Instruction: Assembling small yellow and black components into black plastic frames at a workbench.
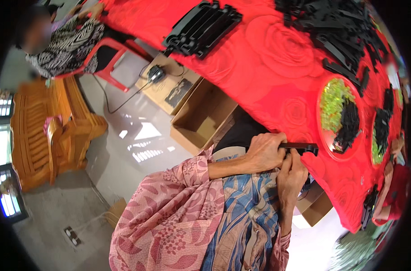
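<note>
Gripping a slender black plastic bar, the left hand is closed over the bar's left part; the opposite end projects to the right, clear of the fingers. The right hand is positioned just below, its bent fingers at the lower edge of the bar; whether these fingers clamp the bar or only rest against it cannot be determined. The bar is located in front of the person's body, at the near edge of the table. The table is covered by a red rose-patterned tablecloth.

To the right of the bar, a round red tray contains yellow-green pieces beside small black pieces. Beyond the tray, a large heap of black plastic parts covers the far right area. At the far left, a group of black bars lies side by side.

Below the table edge, an open cardboard box stands on the floor. Next to it, a black device with a cable sits on a flat cardboard surface. A slatted wooden bench is on the left.
</note>
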The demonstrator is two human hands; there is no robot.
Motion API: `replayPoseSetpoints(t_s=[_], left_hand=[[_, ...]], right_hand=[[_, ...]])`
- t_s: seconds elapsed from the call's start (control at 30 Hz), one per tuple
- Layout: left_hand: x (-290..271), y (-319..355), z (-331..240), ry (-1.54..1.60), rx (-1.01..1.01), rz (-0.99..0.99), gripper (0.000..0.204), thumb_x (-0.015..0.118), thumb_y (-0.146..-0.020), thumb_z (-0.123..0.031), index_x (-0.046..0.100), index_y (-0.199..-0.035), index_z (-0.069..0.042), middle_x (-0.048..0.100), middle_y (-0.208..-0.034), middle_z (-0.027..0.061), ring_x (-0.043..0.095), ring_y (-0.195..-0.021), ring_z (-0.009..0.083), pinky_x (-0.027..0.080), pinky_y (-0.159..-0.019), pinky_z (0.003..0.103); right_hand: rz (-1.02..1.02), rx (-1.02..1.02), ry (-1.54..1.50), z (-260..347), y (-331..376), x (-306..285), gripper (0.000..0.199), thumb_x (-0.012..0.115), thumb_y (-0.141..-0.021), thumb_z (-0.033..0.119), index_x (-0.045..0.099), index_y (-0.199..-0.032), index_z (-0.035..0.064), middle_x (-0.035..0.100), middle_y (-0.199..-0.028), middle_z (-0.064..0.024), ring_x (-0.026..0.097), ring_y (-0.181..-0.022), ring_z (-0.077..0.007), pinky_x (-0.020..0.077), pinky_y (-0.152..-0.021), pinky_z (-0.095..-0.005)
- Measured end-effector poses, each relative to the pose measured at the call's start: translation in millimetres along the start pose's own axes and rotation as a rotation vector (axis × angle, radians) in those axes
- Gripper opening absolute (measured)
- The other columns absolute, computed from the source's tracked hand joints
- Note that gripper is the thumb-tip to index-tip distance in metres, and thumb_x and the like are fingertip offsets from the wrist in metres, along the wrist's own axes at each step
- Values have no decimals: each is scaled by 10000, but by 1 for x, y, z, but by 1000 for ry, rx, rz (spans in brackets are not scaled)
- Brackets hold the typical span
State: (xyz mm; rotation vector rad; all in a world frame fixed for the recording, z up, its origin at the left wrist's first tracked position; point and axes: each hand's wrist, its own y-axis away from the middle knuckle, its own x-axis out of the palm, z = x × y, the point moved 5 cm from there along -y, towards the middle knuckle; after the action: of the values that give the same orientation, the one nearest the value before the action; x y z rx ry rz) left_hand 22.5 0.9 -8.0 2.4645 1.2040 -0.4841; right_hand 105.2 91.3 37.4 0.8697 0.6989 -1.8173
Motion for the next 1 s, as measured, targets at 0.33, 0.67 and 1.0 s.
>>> replayPoseSetpoints(t_s=[0.33, 0.67, 1.0], left_hand=[[-70, 51, 32, 268, 601, -336, 254, 610, -683, -33, 637, -928, 26, 650, -872, 178, 639, -788, 357, 524, -720, 417], [-34, 60, 344, 1040, -700, -888, 159, 469, -845, -75, 608, -915, -42, 620, -790, 70, 570, -669, 185, 470, -590, 305], [14, 51, 460, 1415, -1116, -831, 138, 449, -945, -112, 538, -1024, -43, 592, -919, 119, 604, -864, 266, 581, -682, 504]], right_hand=[[-230, -628, 69, 61, 34, -29, 249, 586, -827, -98, 674, -1059, -80, 586, -660, -154, 548, -507, -276, 443, -472, -356], [-86, -521, 7, 47, 18, -9, 309, 576, -766, -171, 661, -1050, -83, 493, -613, -113, 469, -455, -221, 348, -420, -357], [20, -308, 77, 36, 16, 2, 315, 552, -811, -149, 667, -1073, -18, 515, -667, -149, 536, -538, -267, 435, -512, -353]])
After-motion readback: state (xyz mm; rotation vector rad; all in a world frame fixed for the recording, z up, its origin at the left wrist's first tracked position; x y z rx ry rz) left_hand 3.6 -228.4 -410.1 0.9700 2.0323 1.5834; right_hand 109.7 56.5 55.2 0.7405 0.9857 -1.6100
